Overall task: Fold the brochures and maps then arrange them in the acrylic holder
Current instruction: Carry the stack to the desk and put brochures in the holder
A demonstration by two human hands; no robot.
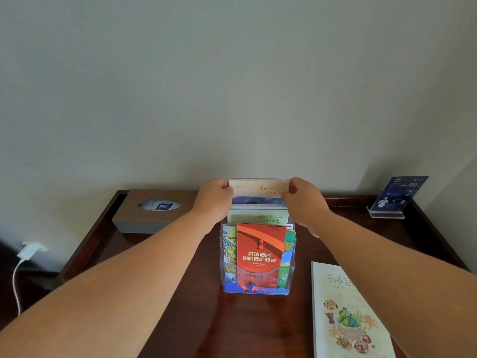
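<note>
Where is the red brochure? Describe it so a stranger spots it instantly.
On the dark wooden table, a clear acrylic holder stands centrally. The red brochure stands upright in its front pocket, the only orange-red cover among pale and map-printed leaflets.

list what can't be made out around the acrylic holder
Head view:
- Pale brochure, pinched by left hand and right hand: lower part hidden behind the next leaflet in the acrylic holder.
- Maps behind the red brochure: mostly covered by it.
- Booklet: title cut by the right forearm, bottom by the frame edge.
- Blue sign: print too small.
</note>
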